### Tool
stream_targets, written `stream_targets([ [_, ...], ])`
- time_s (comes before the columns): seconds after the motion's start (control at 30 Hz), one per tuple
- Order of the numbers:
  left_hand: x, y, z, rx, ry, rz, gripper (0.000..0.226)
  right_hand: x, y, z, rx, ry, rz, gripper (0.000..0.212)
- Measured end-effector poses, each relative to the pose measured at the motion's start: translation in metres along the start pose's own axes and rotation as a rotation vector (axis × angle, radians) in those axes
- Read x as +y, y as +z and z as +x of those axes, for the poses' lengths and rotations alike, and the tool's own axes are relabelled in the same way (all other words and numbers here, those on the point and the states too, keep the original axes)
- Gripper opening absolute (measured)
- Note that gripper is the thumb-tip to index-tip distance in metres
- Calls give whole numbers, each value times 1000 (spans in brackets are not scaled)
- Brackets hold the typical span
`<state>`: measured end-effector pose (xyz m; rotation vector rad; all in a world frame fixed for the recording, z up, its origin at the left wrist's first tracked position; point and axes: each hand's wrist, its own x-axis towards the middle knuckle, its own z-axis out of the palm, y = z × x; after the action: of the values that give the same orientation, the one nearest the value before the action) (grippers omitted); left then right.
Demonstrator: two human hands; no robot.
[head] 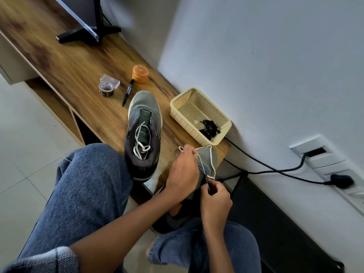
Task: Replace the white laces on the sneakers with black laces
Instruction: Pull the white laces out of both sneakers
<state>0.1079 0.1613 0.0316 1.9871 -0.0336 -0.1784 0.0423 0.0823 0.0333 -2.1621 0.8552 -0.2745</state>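
Note:
One grey-green sneaker [143,133] stands on the wooden bench [78,75], its white lace [140,142] lying loose inside the opening. A second grey sneaker [206,164] rests on my lap at the bench's near end, partly hidden by my hands. My left hand [182,172] grips the shoe's upper and pinches a loop of its white lace [211,160]. My right hand [215,198] pinches the same lace lower down, by the eyelets. Black laces [209,128] lie bundled in a cream plastic basket [189,99].
On the bench sit an orange jar [140,73], a black marker [127,92], a tape roll [106,89] with a clear box [110,80], and a monitor stand [88,33]. Black cables [275,170] run to wall sockets [325,160]. My jeans-clad knees fill the foreground.

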Motion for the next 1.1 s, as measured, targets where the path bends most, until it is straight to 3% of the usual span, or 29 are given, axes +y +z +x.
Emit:
stream_targets([
  [0.1,1,-2,1,74,-30,-75,8,2,0,-1,-3,2,-10,23],
  [0.17,-2,2,1,69,114,70,10,2,0,0,-14,-1,-24,22],
  [0.27,-11,9,2,-16,303,465,31,0,0,0,-25,-11,-39,20],
  [0.33,-12,8,2,-119,365,656,27,0,0,0,-27,-18,-39,21],
  [0.53,-8,7,2,-164,364,802,22,2,0,-1,-31,-43,-52,22],
  [0.67,-7,7,2,-130,337,627,16,4,1,-1,-19,-55,-71,22],
  [0.8,-1,4,-2,35,114,-18,6,4,3,-2,5,-50,-61,24],
  [0.93,1,-1,6,354,-62,-525,15,7,3,-2,20,-21,-58,23],
  [1.03,1,-1,8,245,-58,-479,9,7,3,-1,9,-29,-69,23],
  [1.1,-2,3,7,31,14,-193,15,8,3,-1,3,-40,-68,22],
])
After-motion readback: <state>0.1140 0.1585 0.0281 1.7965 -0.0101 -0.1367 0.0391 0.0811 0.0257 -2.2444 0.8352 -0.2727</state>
